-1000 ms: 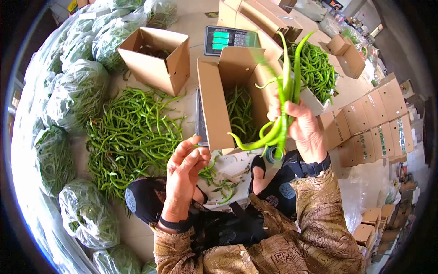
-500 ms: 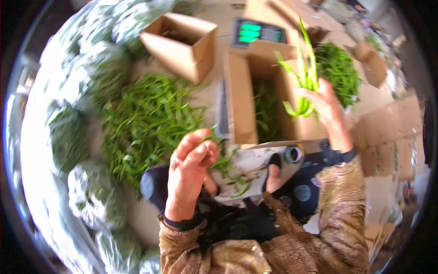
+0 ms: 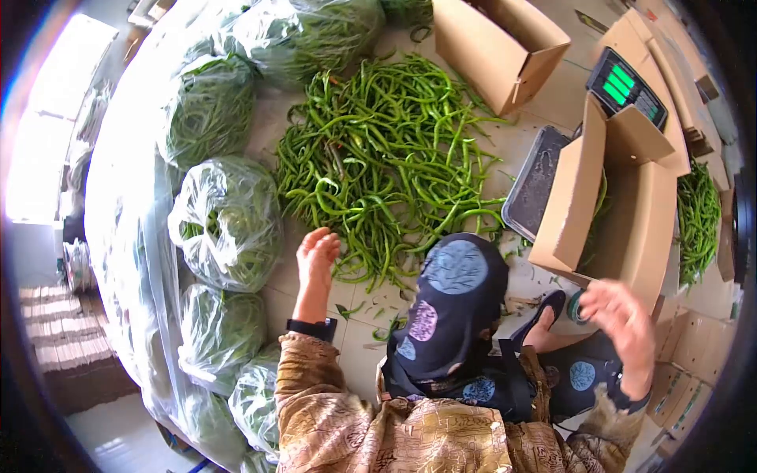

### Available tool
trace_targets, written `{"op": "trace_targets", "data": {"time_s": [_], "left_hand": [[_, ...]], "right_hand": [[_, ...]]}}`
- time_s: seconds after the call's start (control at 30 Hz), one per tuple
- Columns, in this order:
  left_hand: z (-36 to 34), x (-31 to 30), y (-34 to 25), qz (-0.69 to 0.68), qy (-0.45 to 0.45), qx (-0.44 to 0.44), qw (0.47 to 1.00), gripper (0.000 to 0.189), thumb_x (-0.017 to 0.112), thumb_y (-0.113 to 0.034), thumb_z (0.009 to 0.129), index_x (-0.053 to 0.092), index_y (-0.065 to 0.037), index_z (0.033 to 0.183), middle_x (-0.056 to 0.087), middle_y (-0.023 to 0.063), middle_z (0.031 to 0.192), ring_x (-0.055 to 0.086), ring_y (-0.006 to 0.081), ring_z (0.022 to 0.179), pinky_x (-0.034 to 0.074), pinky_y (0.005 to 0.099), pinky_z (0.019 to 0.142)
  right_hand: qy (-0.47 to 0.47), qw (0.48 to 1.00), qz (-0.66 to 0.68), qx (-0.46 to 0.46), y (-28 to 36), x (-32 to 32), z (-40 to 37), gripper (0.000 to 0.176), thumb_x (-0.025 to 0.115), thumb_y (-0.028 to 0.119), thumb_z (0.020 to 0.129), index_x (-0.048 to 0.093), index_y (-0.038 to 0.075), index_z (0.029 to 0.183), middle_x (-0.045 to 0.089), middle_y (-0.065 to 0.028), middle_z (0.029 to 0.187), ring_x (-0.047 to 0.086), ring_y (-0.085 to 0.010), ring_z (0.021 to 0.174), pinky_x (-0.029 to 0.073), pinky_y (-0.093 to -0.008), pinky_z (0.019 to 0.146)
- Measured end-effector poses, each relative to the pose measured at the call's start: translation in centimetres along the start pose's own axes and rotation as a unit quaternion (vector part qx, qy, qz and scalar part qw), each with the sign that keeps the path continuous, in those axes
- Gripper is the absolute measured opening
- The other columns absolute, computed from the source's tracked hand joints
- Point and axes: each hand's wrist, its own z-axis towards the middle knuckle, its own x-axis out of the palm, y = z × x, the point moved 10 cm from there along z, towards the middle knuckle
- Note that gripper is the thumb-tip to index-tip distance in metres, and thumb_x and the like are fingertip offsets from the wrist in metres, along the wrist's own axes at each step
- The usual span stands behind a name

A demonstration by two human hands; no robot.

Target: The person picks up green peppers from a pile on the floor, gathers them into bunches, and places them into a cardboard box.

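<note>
My left hand (image 3: 317,264) hovers near the left edge of a pile of long green chili peppers (image 3: 394,158); its fingers are curled together and no pepper sticks out. At the near end of an open cardboard box (image 3: 639,229) is my right hand (image 3: 621,319), slightly blurred, its fingers loosely apart and holding nothing visible. The box stands beside a dark scale platform (image 3: 538,177), and its walls hide most of what lies inside. Green digits glow on the scale display (image 3: 623,85) behind it.
Clear plastic bags of green peppers (image 3: 225,225) line the left side. Another cardboard box (image 3: 497,55) stands beyond the pile. More green peppers (image 3: 698,221) lie right of the open box. A roll of tape (image 3: 576,307) is by my foot. Stacked cardboard (image 3: 686,363) lies at lower right.
The peppers in my right hand are gone from it, and that hand has lowered to the box's near end. My view has swung left, toward the pile and bags.
</note>
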Motion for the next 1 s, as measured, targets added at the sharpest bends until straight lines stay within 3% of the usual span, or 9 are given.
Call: {"op": "trace_targets", "data": {"time_s": [0.13, 0.2, 0.33, 0.37, 0.47, 0.5, 0.63, 0.77, 1.0], "left_hand": [[1.1, -2.5, 4.9, 0.084, -0.084, 0.009, 0.993, 0.026, 0.063, -0.007, 0.085, 0.06, -0.002, 0.111, 0.063, 0.0048, 0.089, 0.059, 0.0103, 0.075, 0.048, 0.0228, 0.064], [1.7, -1.4, 4.4, 0.098, -0.034, 0.046, 0.994, 0.031, 0.063, -0.01, 0.085, 0.059, 0.0, 0.115, 0.065, 0.0058, 0.094, 0.061, 0.0135, 0.081, 0.05, 0.0265, 0.071], [2.7, 0.2, 0.4, 0.266, -0.052, 0.197, 0.942, 0.04, 0.064, -0.012, 0.081, 0.056, 0.003, 0.118, 0.066, 0.0133, 0.093, 0.062, 0.0221, 0.077, 0.053, 0.0318, 0.071], [3.1, 0.0, -0.1, 0.321, -0.06, 0.171, 0.93, 0.051, 0.067, -0.015, 0.078, 0.052, 0.005, 0.123, 0.064, 0.0196, 0.106, 0.062, 0.0312, 0.092, 0.051, 0.0376, 0.084], [6.9, -2.2, 0.8, 0.552, -0.1, 0.19, 0.806, 0.063, 0.071, -0.014, 0.074, 0.046, 0.003, 0.13, 0.056, 0.0215, 0.124, 0.054, 0.037, 0.112, 0.044, 0.0418, 0.097], [7.8, -2.4, 1.2, 0.578, -0.079, 0.146, 0.799, 0.078, 0.075, -0.014, 0.071, 0.038, 0.001, 0.138, 0.044, 0.0227, 0.137, 0.04, 0.0407, 0.127, 0.035, 0.0488, 0.105], [8.4, 0.7, 1.0, 0.65, -0.059, 0.206, 0.729, 0.093, 0.081, -0.014, 0.068, 0.029, -0.001, 0.144, 0.034, 0.025, 0.143, 0.031, 0.0406, 0.133, 0.031, 0.0564, 0.104], [9.7, 2.4, 1.5, 0.702, -0.09, 0.27, 0.653, 0.099, 0.083, -0.013, 0.065, 0.024, 0.001, 0.144, 0.031, 0.0237, 0.143, 0.034, 0.0422, 0.13, 0.033, 0.055, 0.102], [8.6, 2.3, 2.5, 0.68, -0.085, 0.251, 0.683, 0.099, 0.086, -0.017, 0.064, 0.027, -0.001, 0.142, 0.035, 0.0253, 0.137, 0.039, 0.0421, 0.122, 0.036, 0.0527, 0.098]], "right_hand": [[0.075, 0.989, 0.005, 0.125, -7.8, 5.0, 0.4, 0.028, 0.063, 0.002, 0.088, 0.06, -0.004, 0.115, 0.069, -0.0109, 0.1, 0.065, -0.0153, 0.091, 0.051, -0.0274, 0.08], [0.059, 0.984, 0.027, 0.163, -12.5, 5.6, 0.7, 0.028, 0.064, 0.002, 0.088, 0.06, -0.005, 0.115, 0.069, -0.0102, 0.099, 0.064, -0.0144, 0.091, 0.05, -0.0261, 0.08], [0.027, 0.972, 0.064, 0.225, -16.9, 6.5, 1.1, 0.029, 0.063, 0.008, 0.09, 0.059, -0.006, 0.116, 0.068, -0.0111, 0.1, 0.063, -0.0145, 0.088, 0.049, -0.0262, 0.081], [0.021, 0.97, 0.075, 0.232, -18.0, 6.6, 1.0, 0.03, 0.063, 0.01, 0.091, 0.059, -0.006, 0.116, 0.067, -0.0104, 0.101, 0.063, -0.0154, 0.088, 0.048, -0.0259, 0.081], [0.035, 0.971, 0.036, 0.233, -20.1, 7.2, 1.3, 0.03, 0.063, 0.01, 0.091, 0.059, -0.006, 0.116, 0.067, -0.0094, 0.102, 0.064, -0.015, 0.087, 0.049, -0.0256, 0.078], [0.033, 0.97, 0.047, 0.237, -20.6, 7.5, 1.2, 0.029, 0.063, 0.011, 0.091, 0.059, -0.005, 0.115, 0.067, -0.0091, 0.101, 0.064, -0.0146, 0.086, 0.049, -0.0254, 0.077], [0.021, 0.974, 0.04, 0.223, -19.4, 8.4, 1.8, 0.027, 0.062, 0.012, 0.091, 0.06, -0.005, 0.111, 0.067, -0.0079, 0.096, 0.063, -0.0132, 0.082, 0.049, -0.0249, 0.072], [0.041, 0.979, 0.012, 0.201, -20.2, 8.7, 2.5, 0.025, 0.061, 0.012, 0.091, 0.061, -0.005, 0.109, 0.067, -0.0071, 0.091, 0.063, -0.0132, 0.078, 0.049, -0.0247, 0.069], [0.025, 0.972, 0.099, 0.211, -22.5, 9.4, 2.9, 0.026, 0.059, 0.011, 0.091, 0.061, -0.004, 0.112, 0.066, -0.0071, 0.092, 0.062, -0.0136, 0.08, 0.049, -0.0248, 0.071]]}}
